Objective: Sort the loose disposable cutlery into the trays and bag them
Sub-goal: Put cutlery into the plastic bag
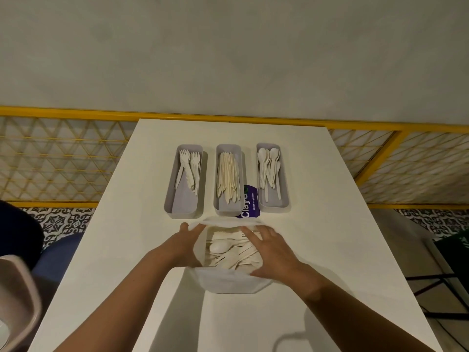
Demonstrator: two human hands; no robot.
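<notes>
Three narrow grey trays stand side by side on the white table (317, 250): the left tray (169, 199) holds forks, the middle tray (228, 210) holds knives, the right tray (285, 196) holds spoons. In front of them sits a larger white bin (228, 283) with mixed loose cutlery (228, 250). My left hand (182, 242) grips the bin's left rim. Spread over the right side of the bin, my right hand (272, 252) has its fingers apart above the loose cutlery. Whether its fingertips touch any piece I cannot tell.
A purple packet (250, 201) with white lettering lies between the middle and right trays. A yellow-framed lattice railing (63, 158) runs behind the table. A pale chair edge (17, 301) is at the lower left, and a dark frame (436, 283) stands on the floor at the right.
</notes>
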